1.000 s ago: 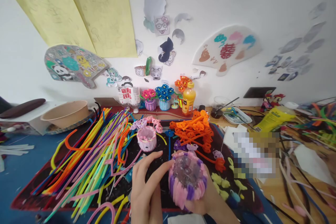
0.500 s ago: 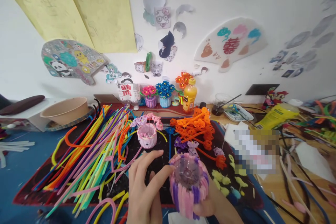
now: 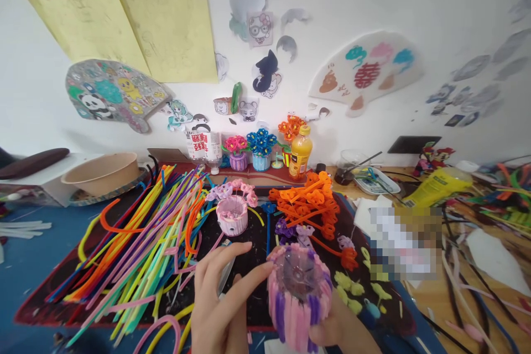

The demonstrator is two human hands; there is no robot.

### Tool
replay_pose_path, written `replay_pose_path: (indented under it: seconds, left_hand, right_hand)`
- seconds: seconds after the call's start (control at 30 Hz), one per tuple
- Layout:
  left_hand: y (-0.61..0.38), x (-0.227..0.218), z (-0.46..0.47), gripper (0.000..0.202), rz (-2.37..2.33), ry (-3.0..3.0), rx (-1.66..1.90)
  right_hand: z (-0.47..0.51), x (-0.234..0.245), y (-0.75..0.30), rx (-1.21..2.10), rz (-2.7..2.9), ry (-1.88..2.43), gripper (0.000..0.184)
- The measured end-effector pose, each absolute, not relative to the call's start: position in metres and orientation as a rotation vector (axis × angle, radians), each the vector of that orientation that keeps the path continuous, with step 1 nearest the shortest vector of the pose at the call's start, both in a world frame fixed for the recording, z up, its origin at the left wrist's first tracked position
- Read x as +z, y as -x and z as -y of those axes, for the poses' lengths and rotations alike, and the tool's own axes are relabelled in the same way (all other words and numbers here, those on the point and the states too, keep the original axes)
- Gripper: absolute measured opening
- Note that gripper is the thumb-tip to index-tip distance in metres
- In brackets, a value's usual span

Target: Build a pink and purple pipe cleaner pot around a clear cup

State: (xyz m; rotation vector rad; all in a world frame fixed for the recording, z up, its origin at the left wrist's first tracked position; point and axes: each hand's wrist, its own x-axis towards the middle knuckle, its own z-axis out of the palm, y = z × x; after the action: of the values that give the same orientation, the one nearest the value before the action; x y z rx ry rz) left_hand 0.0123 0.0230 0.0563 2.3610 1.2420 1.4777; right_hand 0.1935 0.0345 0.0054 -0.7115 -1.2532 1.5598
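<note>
My right hand (image 3: 338,323) is wrapped round a small cup (image 3: 297,298) covered in pink and purple pipe cleaners. The cup's clear hollow inside faces me, and its lower edge is partly behind my thumb. My left hand (image 3: 222,301) is open beside it, fingers apart, with a fingertip at or near the cup's left rim. A greyish, shiny shape shows between my left fingers; I cannot tell what it is or whether it is held. Just beyond my hands stands a pink pipe-cleaner pot (image 3: 232,218) with pink and lilac flowers.
Loose coloured pipe cleaners (image 3: 136,254) spread over the dark mat at left. Orange pipe-cleaner flowers (image 3: 307,204) pile up at right, near yellow ones (image 3: 348,287). Finished flower pots (image 3: 261,157) and an orange drink bottle (image 3: 300,155) line the back. A tan bowl (image 3: 102,174) sits far left.
My left hand has shifted slightly left, and the greyish shape now shows between its fingers. The cup in my right hand has moved and turned slightly.
</note>
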Motion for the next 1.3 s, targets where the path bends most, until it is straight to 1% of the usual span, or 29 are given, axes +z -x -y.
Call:
replay_pose_path:
  seconds: [0.07,0.13,0.17,0.33,0.57,0.73,0.8,0.9,1.0,1.1,1.17,1.27,1.3]
  left_hand:
    - [-0.013,0.056,-0.022,0.055,-1.255,-2.344,1.51]
    - [-0.013,0.057,-0.022,0.056,-1.225,-2.397,1.506]
    - [-0.011,0.057,-0.023,0.056,-1.205,-2.446,1.495]
    - [-0.006,0.059,-0.026,0.053,-1.212,-2.642,1.425]
    - [-0.005,0.054,-0.029,0.05,-1.137,-2.722,1.42]
    - [-0.002,0.052,-0.028,0.05,-1.173,-2.649,1.407]
    - [-0.001,0.052,-0.028,0.049,-1.213,-2.532,1.429]
    - [0.001,0.051,-0.027,0.049,-1.295,-2.344,1.427]
    - [0.001,0.05,-0.025,0.048,-1.336,-2.296,1.405]
    - [-0.002,0.048,-0.026,0.04,-1.322,-2.246,1.414]
    - [-0.006,0.047,-0.027,0.028,-1.293,-2.115,1.421]
    - [-0.01,0.045,-0.029,0.007,-1.305,-1.888,1.429]
    - [-0.011,0.044,-0.029,0.006,-1.332,-1.84,1.433]
  right_hand:
    - [-0.034,0.002,-0.196,1.539,1.203,0.617,0.079]
    - [-0.035,0.002,-0.199,1.586,1.186,0.555,0.068]
    - [-0.035,0.003,-0.199,1.611,1.174,0.531,0.067]
    - [-0.037,0.006,-0.198,1.709,1.08,0.471,0.077]
    - [-0.041,0.005,-0.199,1.748,1.102,0.483,0.074]
    - [-0.042,0.006,-0.196,1.809,1.136,0.455,0.065]
    - [-0.04,0.002,-0.195,1.817,1.094,0.511,0.069]
    - [-0.036,-0.006,-0.198,1.732,1.019,0.604,0.076]
    - [-0.035,-0.006,-0.2,1.643,1.007,0.665,0.078]
    - [-0.035,0.002,-0.201,1.715,1.032,0.638,0.078]
    - [-0.036,0.006,-0.201,1.781,1.058,0.605,0.08]
    - [-0.036,0.008,-0.2,1.769,1.118,0.61,0.075]
    - [-0.036,0.008,-0.2,1.757,1.138,0.625,0.074]
